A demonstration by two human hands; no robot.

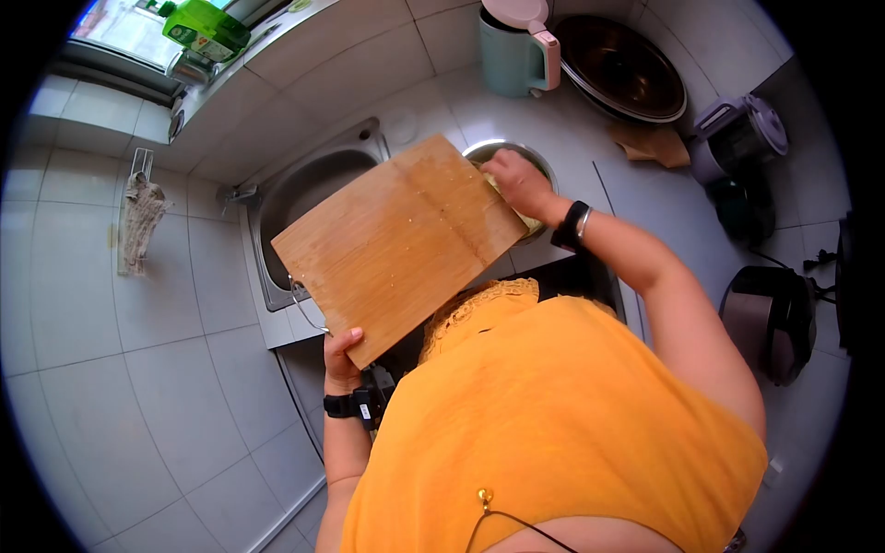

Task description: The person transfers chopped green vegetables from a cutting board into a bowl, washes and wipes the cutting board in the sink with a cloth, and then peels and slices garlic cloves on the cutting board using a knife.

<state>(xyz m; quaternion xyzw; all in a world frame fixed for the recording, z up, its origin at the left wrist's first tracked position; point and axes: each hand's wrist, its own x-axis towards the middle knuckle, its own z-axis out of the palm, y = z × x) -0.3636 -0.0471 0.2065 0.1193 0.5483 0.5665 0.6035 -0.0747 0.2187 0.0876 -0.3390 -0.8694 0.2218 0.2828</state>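
My left hand (342,358) grips a wooden cutting board (396,249) by its near-left corner, thumb on top. The board is held up at a slant over the counter, with a few pale crumbs on it and a wire handle (297,293) at its left end. Its far-right edge overlaps a round metal bowl (549,168). Above that bowl, against the board's edge, is my right hand (518,182), fingers curled and closed. Yellowish food (532,224) shows in the bowl beside the board. What lies under the right fingers is hidden.
A steel sink (318,189) lies left behind the board. Behind the bowl stand a teal kettle (509,60) and a big dark round dish (627,69). A purple blender-like appliance (737,138) and a dark cooker (770,323) are at right. Green detergent (205,28) rests on the sill.
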